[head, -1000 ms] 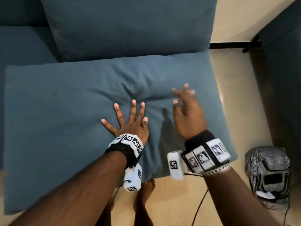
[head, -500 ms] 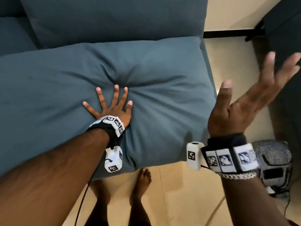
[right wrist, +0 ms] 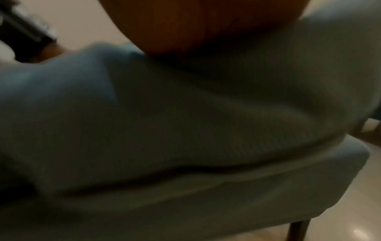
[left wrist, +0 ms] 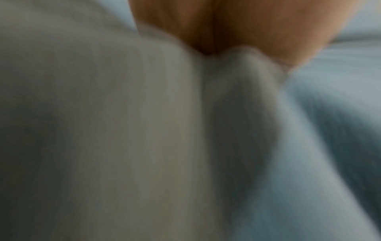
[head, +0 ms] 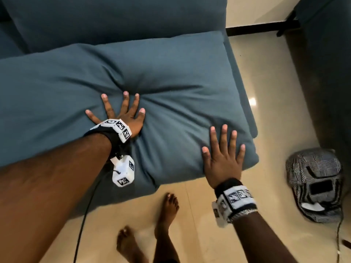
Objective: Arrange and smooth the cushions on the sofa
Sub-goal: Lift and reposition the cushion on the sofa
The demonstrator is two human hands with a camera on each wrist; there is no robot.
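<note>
Blue sofa (head: 114, 18): seat cushion (head: 180, 88) lies flat on the seat, creased around the left hand (head: 121, 116). Both hands flat, fingers spread, gripping nothing; right hand (head: 224, 158) presses the front-right corner. Wristbands (head: 237, 198) carry black-and-white marker tiles, no readable text.

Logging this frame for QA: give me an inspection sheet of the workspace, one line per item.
Surface: blue fabric sofa, seat edge showing under the cushion.
Job's things: large blue fabric seat cushion, creased and dented at the middle; blue back cushion upright behind it.
Clutter: grey checked bag on the floor at the right.
Hands: left hand flat, fingers spread, pressing the dent; right hand flat on the cushion's front right corner.
Cables: black cable hanging from the left wrist; another beside the bag.
Surroundings: glossy beige tile floor, the person's bare feet.
</note>
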